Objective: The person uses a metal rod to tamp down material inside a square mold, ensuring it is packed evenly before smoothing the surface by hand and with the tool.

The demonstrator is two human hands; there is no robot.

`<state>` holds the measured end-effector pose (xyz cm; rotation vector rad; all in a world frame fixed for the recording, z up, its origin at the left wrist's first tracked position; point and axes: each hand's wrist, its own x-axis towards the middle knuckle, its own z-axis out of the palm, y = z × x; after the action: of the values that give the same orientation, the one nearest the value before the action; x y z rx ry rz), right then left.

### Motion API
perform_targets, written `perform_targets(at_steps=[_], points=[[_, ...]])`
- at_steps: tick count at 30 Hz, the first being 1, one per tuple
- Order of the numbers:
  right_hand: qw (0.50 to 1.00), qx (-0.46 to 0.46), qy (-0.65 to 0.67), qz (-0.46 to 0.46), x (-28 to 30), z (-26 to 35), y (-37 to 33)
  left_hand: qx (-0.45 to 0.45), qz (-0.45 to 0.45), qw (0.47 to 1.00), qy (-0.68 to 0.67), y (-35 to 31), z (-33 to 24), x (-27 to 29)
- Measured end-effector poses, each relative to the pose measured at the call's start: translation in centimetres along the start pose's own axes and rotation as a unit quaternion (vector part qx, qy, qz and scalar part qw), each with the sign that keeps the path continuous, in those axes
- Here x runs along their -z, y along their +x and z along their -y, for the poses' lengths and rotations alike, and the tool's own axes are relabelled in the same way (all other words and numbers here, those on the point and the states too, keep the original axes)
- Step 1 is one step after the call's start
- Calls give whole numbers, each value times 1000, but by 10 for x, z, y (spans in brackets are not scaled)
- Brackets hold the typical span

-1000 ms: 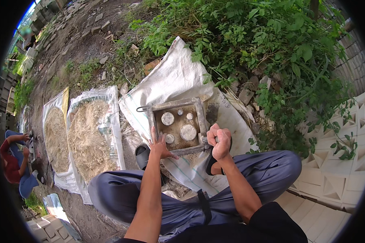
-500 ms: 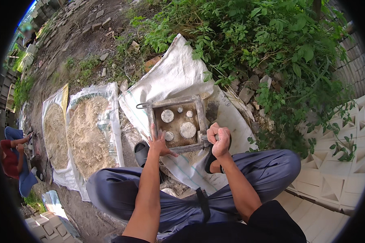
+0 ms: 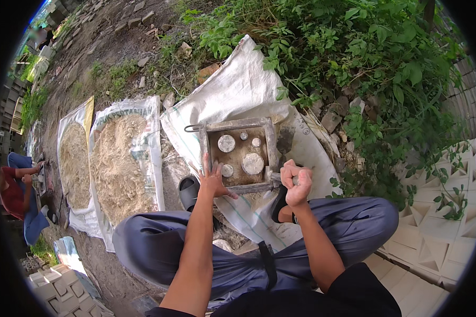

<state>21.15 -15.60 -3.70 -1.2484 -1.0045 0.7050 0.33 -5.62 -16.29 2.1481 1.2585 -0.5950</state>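
Square mould frame [image 3: 238, 126], flat on white woven sack [image 3: 243, 87] before bent legs [image 3: 354, 222] | left hand [image 3: 212, 184]: fingers spread across near-left corner | right hand [image 3: 297, 185]: fingers curled around greyish handle [image 3: 295, 180] | best braced evenly at both near corners, leaving round discs [image 3: 253, 164] undisturbed

On the ground [image 3: 108, 55] a white woven sheet [image 3: 246, 87] carries a square frame [image 3: 238, 125].

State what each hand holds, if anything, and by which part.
The right hand is closed around a mostly hidden greyish piece; which part cannot be told. The left hand, spread, rests on the near-left corner of the frame.
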Motion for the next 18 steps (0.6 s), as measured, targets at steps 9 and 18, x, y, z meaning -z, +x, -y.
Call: perform_targets(at_steps=[9,18], points=[[999,7,15,27,-7,2,4,4,-3,1000,-6,1,5,-9],[1000,-12,8,28,-9,1,3,-5,-11,1000,-3,3,5,-11]])
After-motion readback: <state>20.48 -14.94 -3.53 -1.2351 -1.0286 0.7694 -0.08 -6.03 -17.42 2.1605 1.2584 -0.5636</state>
